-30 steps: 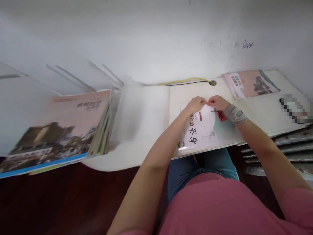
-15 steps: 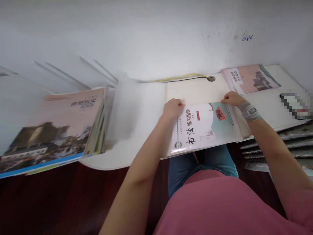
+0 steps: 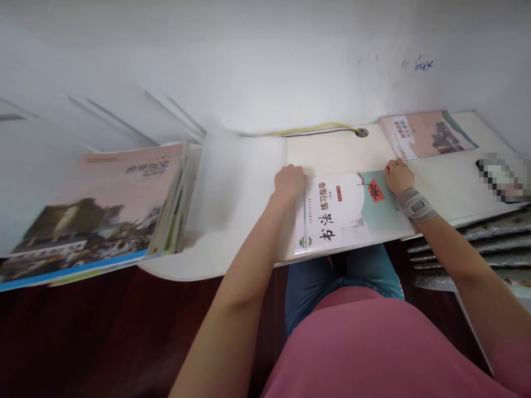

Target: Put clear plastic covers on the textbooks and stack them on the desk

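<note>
The calligraphy workbook (image 3: 348,213) lies flat, pale-covered with teal and red accents.

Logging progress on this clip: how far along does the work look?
Done, it seems: a stack of history books sits at the left of the desk. In hand: a calligraphy workbook lying flat, the left hand at its left edge, the right hand at its far corner. Left: one history book lies apart at far right.
</note>
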Available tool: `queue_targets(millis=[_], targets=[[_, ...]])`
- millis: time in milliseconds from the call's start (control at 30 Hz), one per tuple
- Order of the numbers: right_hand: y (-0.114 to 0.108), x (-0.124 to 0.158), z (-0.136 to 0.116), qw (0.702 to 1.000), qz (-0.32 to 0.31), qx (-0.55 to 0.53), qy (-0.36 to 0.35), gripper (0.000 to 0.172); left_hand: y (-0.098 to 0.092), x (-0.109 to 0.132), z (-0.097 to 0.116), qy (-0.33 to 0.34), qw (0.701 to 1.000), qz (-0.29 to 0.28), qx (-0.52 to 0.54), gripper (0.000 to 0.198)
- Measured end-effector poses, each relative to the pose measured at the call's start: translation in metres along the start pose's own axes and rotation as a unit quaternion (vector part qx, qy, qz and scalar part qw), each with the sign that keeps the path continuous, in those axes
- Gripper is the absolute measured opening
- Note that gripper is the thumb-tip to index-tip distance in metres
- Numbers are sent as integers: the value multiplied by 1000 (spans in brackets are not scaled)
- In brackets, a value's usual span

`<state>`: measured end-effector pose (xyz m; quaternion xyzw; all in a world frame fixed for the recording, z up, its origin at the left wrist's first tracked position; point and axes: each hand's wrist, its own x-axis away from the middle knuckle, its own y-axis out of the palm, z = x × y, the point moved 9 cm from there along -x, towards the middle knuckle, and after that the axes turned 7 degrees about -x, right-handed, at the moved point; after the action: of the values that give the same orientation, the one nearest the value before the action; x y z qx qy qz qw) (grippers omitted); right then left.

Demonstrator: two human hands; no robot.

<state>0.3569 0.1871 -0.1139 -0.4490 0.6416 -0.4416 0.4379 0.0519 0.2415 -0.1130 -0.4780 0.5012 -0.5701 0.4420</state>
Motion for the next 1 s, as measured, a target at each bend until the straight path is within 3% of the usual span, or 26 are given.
queue_targets(millis=[167, 367, 467, 533, 567, 600, 633, 700, 767, 867, 1000], targets=[[2, 0, -2, 999, -4, 31, 15, 33, 4, -4, -5, 18, 999, -11, 25, 27], [4, -1, -1, 999, -10, 25, 17, 32, -2, 2, -28, -18, 997, 13, 78, 34], [4, -1, 0, 999, -8, 27, 16, 31, -15, 25, -25, -30, 991, 67, 114, 27], [4, -2, 1, 1000, -9, 26, 8, 32, -26, 54, -18, -24, 984, 99, 145, 27], [5, -2, 0, 1000, -10, 24, 2, 32, -25, 72, -13, -10, 981, 83, 173, 25], [5, -2, 0, 1000, -11, 23, -6, 32, -17, 91, -6, 13, 976, 27, 214, 28], [5, -2, 0, 1000, -13, 21, -13, 31, -3, 113, 1, 37, 960, -63, 269, 36], [5, 0, -2, 999, -18, 19, -31, 31, 30, 169, 13, 75, 885, -267, 374, 45], [6, 3, -4, 998, -24, 18, -53, 30, 54, 214, 5, 59, 842, -357, 400, 49], [7, 12, -10, 996, -31, 22, -80, 29, 81, 243, -16, -31, 806, -366, 465, 60], [9, 33, -18, 994, -44, 19, -96, 28, 88, 236, -23, -125, 767, -242, 582, 56]])
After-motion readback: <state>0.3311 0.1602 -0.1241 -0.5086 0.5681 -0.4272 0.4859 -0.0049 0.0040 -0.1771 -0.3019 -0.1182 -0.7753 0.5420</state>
